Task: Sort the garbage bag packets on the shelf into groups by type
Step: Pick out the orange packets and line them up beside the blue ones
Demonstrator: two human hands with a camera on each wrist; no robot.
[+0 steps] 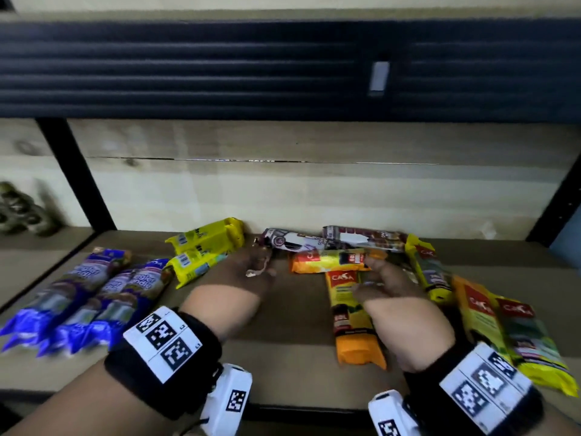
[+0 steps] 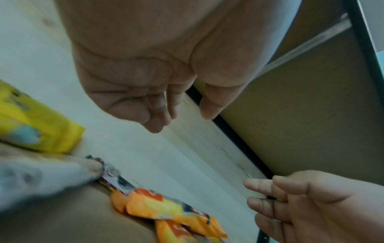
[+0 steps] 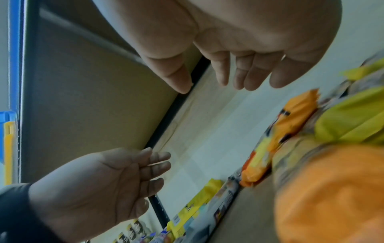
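Packets lie on the wooden shelf [image 1: 292, 316]. Purple-blue packets [image 1: 85, 297] are grouped at the left and yellow ones [image 1: 204, 247] behind them. Two maroon-and-white packets [image 1: 292, 242] lie along the back wall. One orange packet [image 1: 327, 261] lies crosswise and another [image 1: 355, 319] points toward me. Yellow-green packets [image 1: 503, 328] sit at the right. My left hand [image 1: 257, 265] hovers empty between the yellow and maroon packets, fingers relaxed [image 2: 158, 125]. My right hand [image 1: 374, 278] hangs open over the orange packets, its fingers [image 3: 222, 77] straight and holding nothing.
A black frame post [image 1: 75, 174] stands at the back left, with a dark knobbly object [image 1: 22, 209] beyond it. Another post [image 1: 559, 199] rises at the right. A dark slatted shelf front [image 1: 220, 67] hangs overhead. Bare shelf shows near the front edge.
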